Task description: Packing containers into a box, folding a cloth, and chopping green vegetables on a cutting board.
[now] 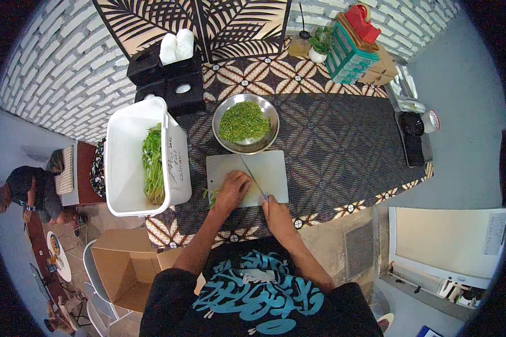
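Note:
My right hand [278,217] grips the blue-purple handle of a kitchen knife [255,177], its blade slanting up and left across a white cutting board [274,168]. My left hand [234,187] is curled on the board beside the blade. Leafy greens [211,196] poke out left of that wrist; the part under the fingers is hidden. Just beyond the board, a round steel bowl [274,122] holds finely chopped greens [243,123]. To the left stands a white plastic bin [124,168] bearing handwriting, with a bunch of long-stemmed greens [154,168] inside.
Black boxes [168,80] and a patterned screen [244,29] stand at the back. Back right are a potted plant [319,46], teal drawers [348,57] and a red tape dispenser [362,23]. An open cardboard box [126,269] lies below left. Another person [29,189] is farther left.

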### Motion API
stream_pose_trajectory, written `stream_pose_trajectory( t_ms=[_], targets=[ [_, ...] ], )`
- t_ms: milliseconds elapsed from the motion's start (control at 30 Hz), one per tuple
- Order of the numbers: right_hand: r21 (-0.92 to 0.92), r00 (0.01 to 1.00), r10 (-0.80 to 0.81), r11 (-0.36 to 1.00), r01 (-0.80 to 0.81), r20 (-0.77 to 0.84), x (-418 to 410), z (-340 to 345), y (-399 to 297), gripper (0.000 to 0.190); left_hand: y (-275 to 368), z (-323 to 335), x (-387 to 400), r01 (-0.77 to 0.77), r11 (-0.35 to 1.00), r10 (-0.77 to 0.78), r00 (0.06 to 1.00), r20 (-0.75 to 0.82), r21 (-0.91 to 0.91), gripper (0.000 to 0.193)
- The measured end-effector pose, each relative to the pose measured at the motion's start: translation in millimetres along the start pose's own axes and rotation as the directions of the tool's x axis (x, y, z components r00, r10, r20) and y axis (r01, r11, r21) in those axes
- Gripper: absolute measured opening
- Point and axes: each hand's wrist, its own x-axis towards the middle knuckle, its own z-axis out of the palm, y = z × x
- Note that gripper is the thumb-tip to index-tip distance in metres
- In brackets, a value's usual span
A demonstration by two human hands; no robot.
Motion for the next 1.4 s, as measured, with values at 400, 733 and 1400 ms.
stream_pose_trajectory(
  t_ms=[400, 733, 1400],
  targets=[
    [-0.003, 1.0, 0.014, 1.0, -0.014, 0.014, -2, 12, 3, 0.032, 1, 2, 1, 0.033, 0.999, -0.032, 0.999, 0.013, -0.029, 0.01],
    [-0.044, 0.999, 0.023, 0.999, -0.021, 0.042, -11, -6, -3, 0.031, -3, 3, -1, 0.021, 1.0, -0.021, 1.0, 0.011, -0.011, 0.01],
    [0.031, 0.994, 0.078, 0.996, -0.081, 0.078, -13, -5, -13, 0.032, -6, -4, -3, -0.017, 1.0, 0.016, 0.998, 0.061, 0.018, 0.013]
  ],
)
